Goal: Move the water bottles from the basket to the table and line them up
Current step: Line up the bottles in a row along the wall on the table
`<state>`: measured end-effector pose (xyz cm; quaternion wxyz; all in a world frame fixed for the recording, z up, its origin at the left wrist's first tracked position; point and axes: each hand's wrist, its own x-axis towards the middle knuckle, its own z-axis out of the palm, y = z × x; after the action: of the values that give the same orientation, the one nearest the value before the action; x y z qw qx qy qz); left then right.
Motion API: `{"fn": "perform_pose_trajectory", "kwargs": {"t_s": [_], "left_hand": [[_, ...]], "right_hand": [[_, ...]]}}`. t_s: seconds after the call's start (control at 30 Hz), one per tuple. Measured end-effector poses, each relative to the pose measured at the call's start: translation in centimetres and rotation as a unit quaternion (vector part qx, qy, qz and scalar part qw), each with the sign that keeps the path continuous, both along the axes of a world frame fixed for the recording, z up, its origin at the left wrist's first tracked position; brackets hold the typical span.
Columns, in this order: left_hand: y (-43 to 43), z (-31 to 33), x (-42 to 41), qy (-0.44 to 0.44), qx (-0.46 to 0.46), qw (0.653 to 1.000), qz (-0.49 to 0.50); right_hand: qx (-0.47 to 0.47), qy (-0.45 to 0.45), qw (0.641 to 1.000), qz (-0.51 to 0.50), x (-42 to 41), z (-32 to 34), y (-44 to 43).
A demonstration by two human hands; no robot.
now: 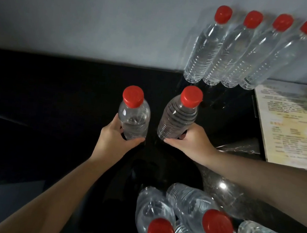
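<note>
Each of my hands holds a clear water bottle with a red cap, upright over the black table point(55, 88). My left hand point(116, 135) grips the lower body of the left bottle point(134, 119). My right hand point(190, 142) grips the base of the right bottle point(179, 117), which tilts slightly right. Several more bottles point(228, 54) stand in a row against the wall at the back right. Loose bottles point(189, 223) lie piled at the bottom right; the basket holding them is not visible.
A printed sheet point(290, 125) in a clear stand lies at the right edge of the table. The pale wall point(103, 17) rises directly behind the table. A clear plastic object point(222, 192) sits below my right forearm.
</note>
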<state>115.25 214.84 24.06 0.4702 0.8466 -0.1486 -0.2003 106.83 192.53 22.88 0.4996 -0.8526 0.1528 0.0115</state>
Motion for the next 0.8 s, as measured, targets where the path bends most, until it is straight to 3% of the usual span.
{"fn": "perform_pose_trajectory", "kwargs": {"t_s": [0.47,0.8], "left_hand": [[-8.1,1.0,9.5,-0.038,-0.022,0.999,0.028],[-11.6,-0.8,11.7,-0.052,-0.038,0.998,-0.004]], "right_hand": [[0.004,-0.054,0.988,-0.147,9.2,1.5,-3.4],[-0.044,-0.086,0.980,-0.171,11.5,0.3,-3.6]]}}
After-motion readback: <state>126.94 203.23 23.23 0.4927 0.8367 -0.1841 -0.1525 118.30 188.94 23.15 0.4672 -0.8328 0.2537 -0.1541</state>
